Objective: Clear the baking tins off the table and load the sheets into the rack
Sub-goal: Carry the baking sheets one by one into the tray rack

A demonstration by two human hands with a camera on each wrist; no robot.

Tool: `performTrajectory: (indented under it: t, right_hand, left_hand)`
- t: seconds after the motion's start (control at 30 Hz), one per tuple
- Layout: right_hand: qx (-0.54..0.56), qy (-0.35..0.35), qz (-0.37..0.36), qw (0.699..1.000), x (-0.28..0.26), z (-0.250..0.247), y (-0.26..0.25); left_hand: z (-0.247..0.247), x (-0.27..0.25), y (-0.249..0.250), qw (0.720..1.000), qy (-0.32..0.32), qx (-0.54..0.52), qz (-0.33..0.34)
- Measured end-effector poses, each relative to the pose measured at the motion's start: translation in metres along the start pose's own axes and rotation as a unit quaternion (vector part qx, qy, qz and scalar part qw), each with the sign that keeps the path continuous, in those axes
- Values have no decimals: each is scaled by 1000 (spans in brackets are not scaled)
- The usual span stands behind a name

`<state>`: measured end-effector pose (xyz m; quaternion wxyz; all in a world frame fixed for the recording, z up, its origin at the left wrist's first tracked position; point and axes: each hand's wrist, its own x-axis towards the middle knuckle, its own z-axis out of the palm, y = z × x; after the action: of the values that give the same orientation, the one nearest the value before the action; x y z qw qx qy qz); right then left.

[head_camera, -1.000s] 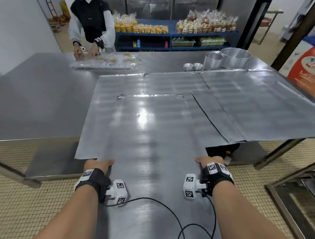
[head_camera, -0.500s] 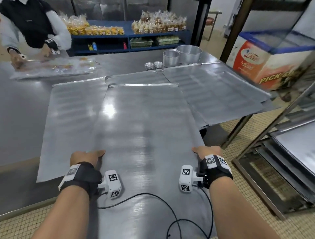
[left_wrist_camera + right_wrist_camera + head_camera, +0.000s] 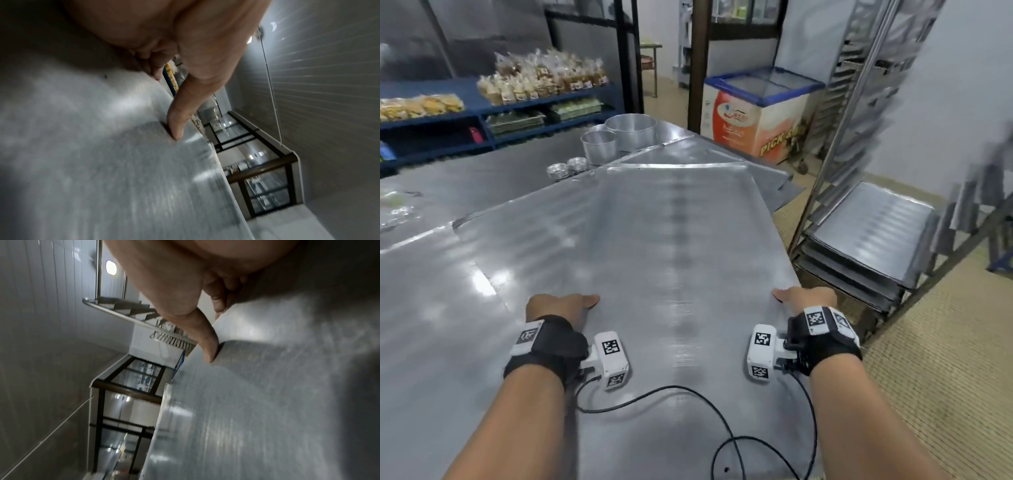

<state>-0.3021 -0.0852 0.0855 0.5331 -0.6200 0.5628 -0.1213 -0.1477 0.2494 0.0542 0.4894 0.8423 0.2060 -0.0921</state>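
Sheet swung rackward — both hands apparently pinching edges.

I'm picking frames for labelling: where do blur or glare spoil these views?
Head view: the rack at right is motion-smeared, with glare patches on the table. Left wrist view: the baking sheet is soft, streaked with highlights. Right wrist view: similar smear and glare.
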Motion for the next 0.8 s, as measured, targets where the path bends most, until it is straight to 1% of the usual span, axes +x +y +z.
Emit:
performTrajectory:
  t: [0.2, 0.3, 0.43, 0.57, 0.7, 0.8]
  right_hand:
    - [48, 93, 40, 994, -5, -44, 24]
    - [70, 133, 57, 987, -5, -62, 36]
    - [92, 169, 94, 977, 1, -86, 52]
    - [105, 204, 124, 965, 11, -116, 61]
    - [126, 224, 122, 959, 36, -143, 71]
    - [141, 253, 140, 947, 58, -160, 74]
  left_hand:
    - [51, 5, 40, 995, -82, 24, 57]
    - [81, 5, 57, 990, -130, 33, 51]
    - [125, -1, 78, 982, -185, 4, 20]
    - [180, -6, 93, 974, -221, 29, 31]
    - [226, -26, 116, 963, -248, 81, 65]
    - [265, -33, 132, 953, -270, 107, 89]
